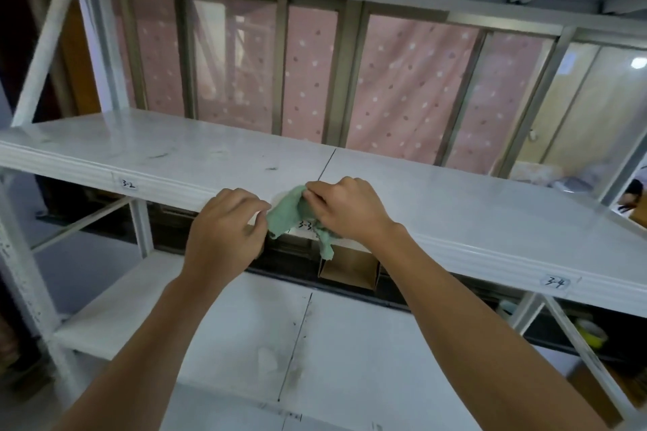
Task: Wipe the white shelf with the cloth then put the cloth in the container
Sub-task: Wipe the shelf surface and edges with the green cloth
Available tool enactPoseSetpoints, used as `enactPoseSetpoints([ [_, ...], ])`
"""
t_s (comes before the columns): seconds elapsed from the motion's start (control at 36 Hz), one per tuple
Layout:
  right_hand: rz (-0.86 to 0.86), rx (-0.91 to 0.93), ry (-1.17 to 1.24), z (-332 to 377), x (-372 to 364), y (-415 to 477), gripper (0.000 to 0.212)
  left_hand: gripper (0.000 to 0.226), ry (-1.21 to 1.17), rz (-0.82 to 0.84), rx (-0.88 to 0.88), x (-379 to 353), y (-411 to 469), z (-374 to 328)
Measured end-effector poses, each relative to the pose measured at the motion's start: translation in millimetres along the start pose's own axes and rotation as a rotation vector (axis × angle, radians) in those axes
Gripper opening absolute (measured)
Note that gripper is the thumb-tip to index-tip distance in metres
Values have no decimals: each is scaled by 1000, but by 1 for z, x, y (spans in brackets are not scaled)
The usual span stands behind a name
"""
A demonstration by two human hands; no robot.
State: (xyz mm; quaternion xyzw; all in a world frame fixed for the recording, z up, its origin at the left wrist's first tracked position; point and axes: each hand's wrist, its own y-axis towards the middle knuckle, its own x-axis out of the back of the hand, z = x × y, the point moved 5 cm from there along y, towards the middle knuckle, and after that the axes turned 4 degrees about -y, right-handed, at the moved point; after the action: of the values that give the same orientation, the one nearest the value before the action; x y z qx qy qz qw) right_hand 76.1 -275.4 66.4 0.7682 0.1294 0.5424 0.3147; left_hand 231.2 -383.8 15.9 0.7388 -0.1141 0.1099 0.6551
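Right hand tight around green cloth at white shelf edge; left hand alongside, grip unclear.

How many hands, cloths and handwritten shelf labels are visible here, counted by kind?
Hands: 2, left hand, right hand
Green cloth: 1
Shelf labels: 3, namely 3-2, 3-3, 3-4
Total: 6

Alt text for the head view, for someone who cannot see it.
The left hand and right hand pinch a crumpled green cloth at the front edge of a scuffed white shelf. A pink dotted curtain hangs behind.
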Motion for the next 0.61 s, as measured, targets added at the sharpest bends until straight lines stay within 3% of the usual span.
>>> enactPoseSetpoints([
  [0.19,93,-336,51,-51,-17,20,36,16,-2,82,31,-24,13,16],
  [0.33,282,-514,-55,-67,-27,33,17,18,8,125,24,-31,23,29],
  [0.44,335,-565,-88,-60,-34,43,10,20,-23,211,15,-36,26,46],
  [0.61,428,-563,-154,-34,-51,55,17,26,-70,243,41,-31,28,77],
])
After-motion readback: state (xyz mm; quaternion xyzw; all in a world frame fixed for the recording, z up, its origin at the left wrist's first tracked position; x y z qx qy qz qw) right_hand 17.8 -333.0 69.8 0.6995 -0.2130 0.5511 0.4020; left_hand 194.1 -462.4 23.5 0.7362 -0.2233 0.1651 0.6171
